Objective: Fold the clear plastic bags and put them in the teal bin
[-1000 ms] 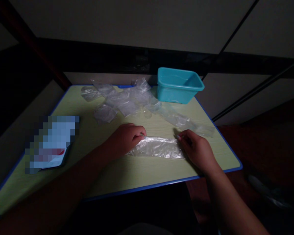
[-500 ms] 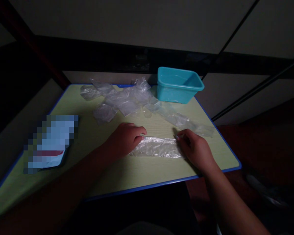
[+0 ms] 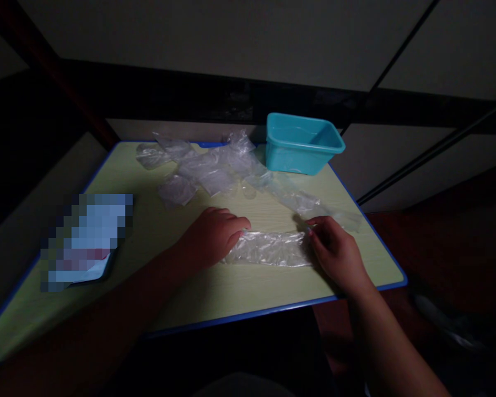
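Note:
A clear, crinkled plastic bag (image 3: 273, 249) lies as a flat strip near the front of the table. Its left end is pinched between the thumb and curled fingers of my left hand (image 3: 215, 234). At the other end, my right hand (image 3: 339, 251) grips the upper right corner between thumb and forefinger. Both hands rest low over the tabletop, and the bag's upper edge runs nearly straight between them. The bag's far ends are partly hidden by my fingers.
Several more clear plastic bags (image 3: 209, 165) lie loosely heaped across the back of the table (image 3: 182, 298). A turquoise plastic basket (image 3: 297, 157) stands at the back right corner. On the left lies a blurred-out, phone-like flat object (image 3: 95, 234).
My right hand has shifted slightly to the right along the bag's upper edge. My left hand has also moved a little rightward, still gripping. Everything else stays put.

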Motion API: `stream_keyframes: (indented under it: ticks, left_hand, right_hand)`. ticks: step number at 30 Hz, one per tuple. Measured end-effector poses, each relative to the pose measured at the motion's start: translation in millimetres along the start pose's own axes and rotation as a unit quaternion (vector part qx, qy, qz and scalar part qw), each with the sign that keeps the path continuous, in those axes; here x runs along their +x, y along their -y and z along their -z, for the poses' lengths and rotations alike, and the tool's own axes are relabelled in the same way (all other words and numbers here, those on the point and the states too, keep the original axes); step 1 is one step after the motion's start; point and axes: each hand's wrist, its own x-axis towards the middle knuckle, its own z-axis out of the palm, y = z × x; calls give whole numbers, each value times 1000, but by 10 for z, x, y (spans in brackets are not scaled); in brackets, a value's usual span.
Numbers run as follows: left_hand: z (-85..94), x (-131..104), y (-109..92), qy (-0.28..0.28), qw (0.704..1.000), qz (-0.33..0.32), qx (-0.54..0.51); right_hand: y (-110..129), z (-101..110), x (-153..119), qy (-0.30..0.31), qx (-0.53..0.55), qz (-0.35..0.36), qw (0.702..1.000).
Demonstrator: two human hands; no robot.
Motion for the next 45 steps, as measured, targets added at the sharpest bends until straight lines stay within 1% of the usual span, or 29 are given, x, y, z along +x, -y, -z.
stream_keyframes:
  ticks: [6, 10, 14, 17, 19, 22, 24, 25, 27, 29, 33, 35, 39, 42, 45]
  left_hand:
    - [1, -5, -3, -9, 1000, 4, -13]
    - [-9, 1, 0, -6, 1000, -4, 18]
    - [-5, 2, -15, -6, 999, 1, 32]
    - [-4, 0, -22, -4, 1000, 10, 28]
    - [-9, -2, -21, -7, 1000, 8, 28]
    - [-18, -5, -18, -10, 999, 5, 33]
    - [-17, -8, -21, -9, 999, 6, 36]
    - [-15, -9, -24, -7, 999, 8, 37]
    - [-8, -13, -33, -6, 999, 13, 38]
    - [-1, -19, -45, -7, 999, 17, 39]
    - [-4, -30, -60, -16, 999, 19, 43]
    - [-18, -31, -57, -23, 999, 15, 40]
    - [-51, -24, -28, -43, 999, 15, 23]
    - [-46, -21, -19, -44, 999, 18, 13]
    - [-16, -22, -37, -41, 999, 26, 6]
  right_hand:
    - [19, 0, 2, 0, -47, 6, 999]
    - [25, -10, 8, -7, -82, 17, 996]
    - [19, -17, 8, -6, -86, 25, 996]
    - [28, -14, 5, -21, -82, 26, 996]
    - [42, -2, -1, -43, -70, 32, 996]
    - [70, 34, -21, -84, -71, 70, 991]
    - [89, 61, -46, -94, -96, 116, 984]
    - [95, 71, -60, -89, -113, 140, 980]
    - [103, 80, -84, -61, -137, 183, 972]
    - [107, 78, -93, -20, -143, 210, 967]
    - [157, 86, -21, 38, -115, 206, 971]
    - [222, 102, 66, 69, -92, 204, 972]
    - [381, 89, 304, 162, -53, 216, 961]
    - [454, 21, 508, 228, -53, 220, 947]
    - [484, -59, 694, 281, -46, 240, 928]
